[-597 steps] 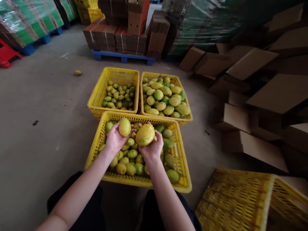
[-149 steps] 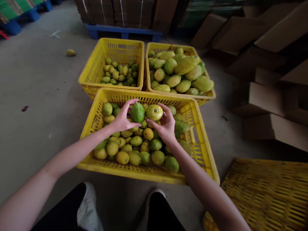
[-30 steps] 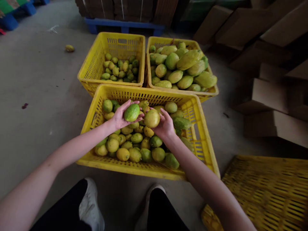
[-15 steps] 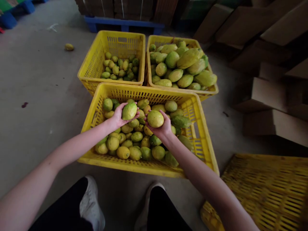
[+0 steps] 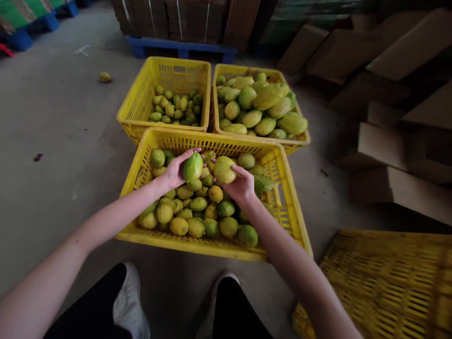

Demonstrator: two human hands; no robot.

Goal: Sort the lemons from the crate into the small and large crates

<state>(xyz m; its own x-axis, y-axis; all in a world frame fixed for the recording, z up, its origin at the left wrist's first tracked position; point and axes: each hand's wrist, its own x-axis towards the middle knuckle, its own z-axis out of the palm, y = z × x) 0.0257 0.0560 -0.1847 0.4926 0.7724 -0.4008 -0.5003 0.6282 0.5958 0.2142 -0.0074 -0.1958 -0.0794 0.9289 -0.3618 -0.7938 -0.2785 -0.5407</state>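
Left hand (image 5: 173, 173): fingers wrapped round a green fruit (image 5: 192, 166), long axis upright. Right hand (image 5: 242, 185): fingers cupping a yellow fruit (image 5: 224, 170) from its right. Fruits nearly touching, above the far middle of the near crate (image 5: 282, 207).

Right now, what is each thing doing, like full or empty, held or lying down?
Left hand: holds a green fruit.
Right hand: holds a yellow fruit.
Near crate: partly full.
Far left crate: low layer of small fruit.
Far right crate: heaped.
Side crate: tipped over.
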